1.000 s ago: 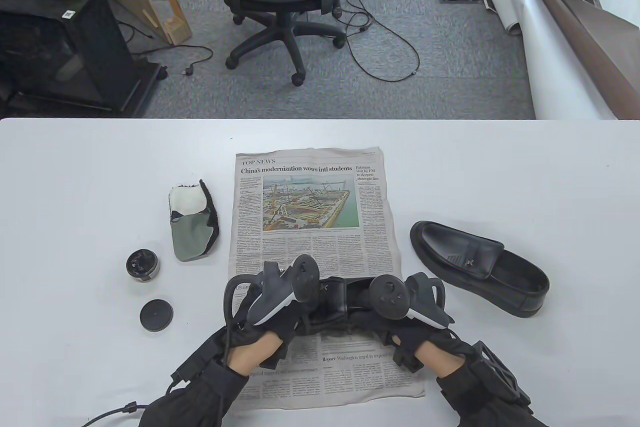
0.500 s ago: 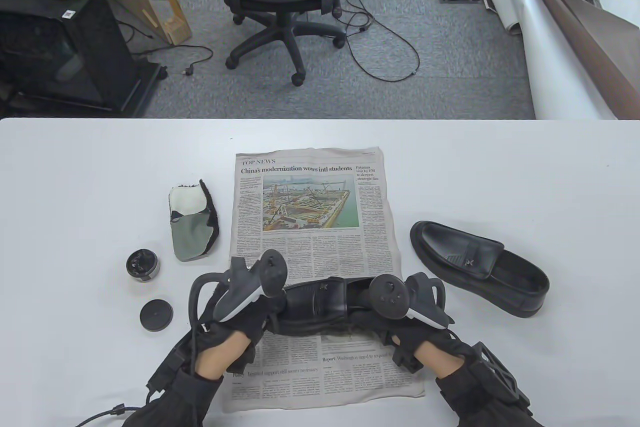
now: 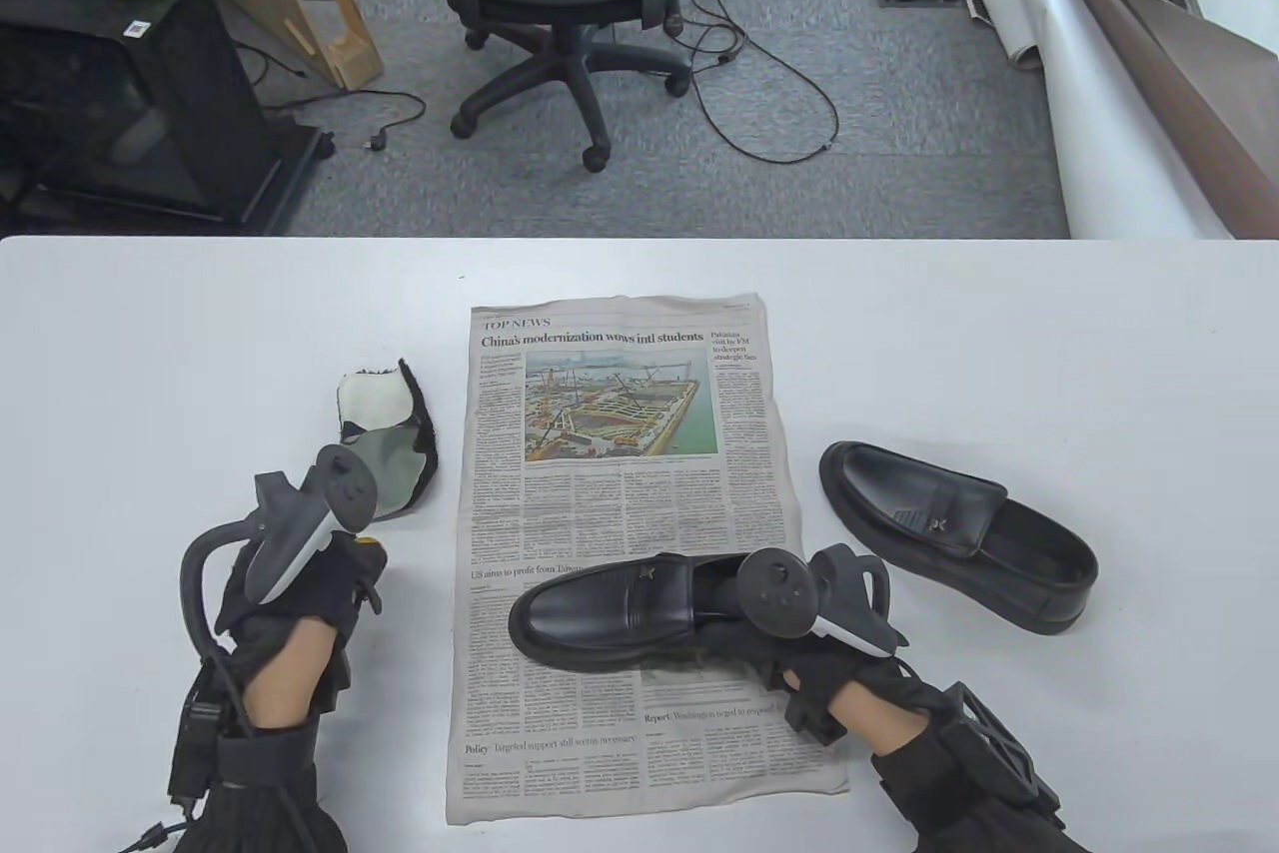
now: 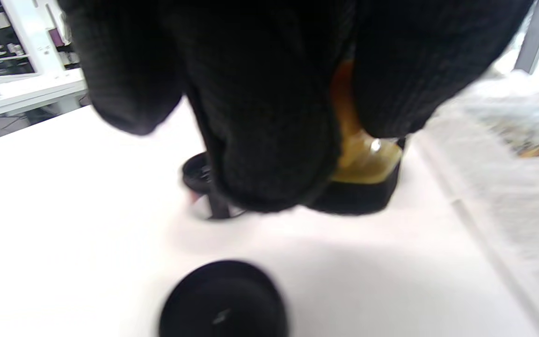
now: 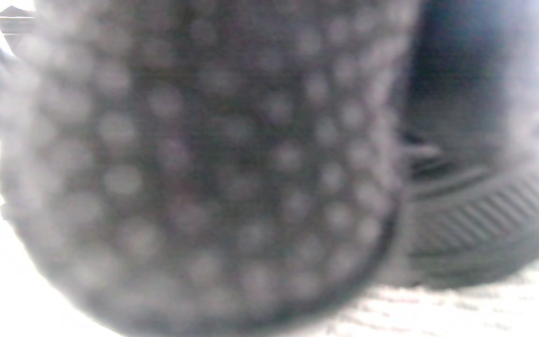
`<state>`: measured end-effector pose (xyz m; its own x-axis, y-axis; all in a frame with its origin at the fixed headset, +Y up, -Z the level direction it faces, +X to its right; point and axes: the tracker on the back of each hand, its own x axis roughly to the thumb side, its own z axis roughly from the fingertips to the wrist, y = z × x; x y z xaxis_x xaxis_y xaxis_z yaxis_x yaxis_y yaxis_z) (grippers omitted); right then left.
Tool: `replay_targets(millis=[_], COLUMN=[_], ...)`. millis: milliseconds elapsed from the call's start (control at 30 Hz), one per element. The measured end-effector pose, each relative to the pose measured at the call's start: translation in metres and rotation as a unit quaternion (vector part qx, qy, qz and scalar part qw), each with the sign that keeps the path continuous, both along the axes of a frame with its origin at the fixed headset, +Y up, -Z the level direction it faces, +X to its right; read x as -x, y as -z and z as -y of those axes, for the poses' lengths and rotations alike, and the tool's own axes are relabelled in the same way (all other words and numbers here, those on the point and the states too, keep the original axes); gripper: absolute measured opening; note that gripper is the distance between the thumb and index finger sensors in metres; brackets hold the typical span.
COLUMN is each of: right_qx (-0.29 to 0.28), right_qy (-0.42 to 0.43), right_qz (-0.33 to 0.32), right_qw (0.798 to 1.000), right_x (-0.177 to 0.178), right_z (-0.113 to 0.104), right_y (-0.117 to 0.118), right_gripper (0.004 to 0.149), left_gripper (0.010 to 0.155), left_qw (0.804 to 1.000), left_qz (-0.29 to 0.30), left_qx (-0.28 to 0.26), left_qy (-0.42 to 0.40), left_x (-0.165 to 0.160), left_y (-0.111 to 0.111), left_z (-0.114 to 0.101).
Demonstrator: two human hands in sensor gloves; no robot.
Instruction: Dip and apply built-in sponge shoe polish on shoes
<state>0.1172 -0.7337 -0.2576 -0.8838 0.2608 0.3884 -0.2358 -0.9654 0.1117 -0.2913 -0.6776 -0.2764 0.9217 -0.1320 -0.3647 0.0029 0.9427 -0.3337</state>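
Fingers (image 4: 260, 140) of L hand (image 3: 300, 593) curl round a sponge (image 4: 363, 164), amber w/ black base, above the tin (image 4: 199, 180); lid (image 4: 225, 302) lies nearby on tabletop (image 3: 150, 344); R hand (image 3: 799, 633) grips heel of shoe (image 3: 600, 608) on newspaper (image 3: 620, 453), fingers hidden; 2nd shoe (image 3: 949, 528) right of paper; mitt (image 3: 385, 424) left.

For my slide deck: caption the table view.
Right hand steadies a loafer on newspaper; left hand over the polish.
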Motion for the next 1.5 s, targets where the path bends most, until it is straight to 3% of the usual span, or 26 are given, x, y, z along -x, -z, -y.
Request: replay_targets(millis=[267, 533, 967, 1500], right_qx=[0.000, -0.002, -0.004, -0.002], right_qy=[0.000, -0.001, -0.001, -0.001], right_qz=[-0.001, 0.001, 0.005, 0.004], right_qw=[1.000, 1.000, 1.000, 1.000], right_x=[0.000, 0.000, 0.000, 0.000], right_z=[0.000, 0.000, 0.000, 0.000], right_y=[0.000, -0.001, -0.001, -0.001], right_gripper=[0.045, 0.045, 0.045, 0.045], left_gripper=[0.047, 0.050, 0.050, 0.050], left_qw=[0.998, 0.998, 0.998, 0.995], left_qz=[-0.030, -0.028, -0.043, -0.057], left_qx=[0.044, 0.036, 0.041, 0.060], left_qy=[-0.030, -0.054, -0.027, -0.050], left_x=[0.030, 0.045, 0.041, 0.048], left_y=[-0.007, -0.023, -0.029, -0.025], left_z=[0.016, 0.027, 0.028, 0.039])
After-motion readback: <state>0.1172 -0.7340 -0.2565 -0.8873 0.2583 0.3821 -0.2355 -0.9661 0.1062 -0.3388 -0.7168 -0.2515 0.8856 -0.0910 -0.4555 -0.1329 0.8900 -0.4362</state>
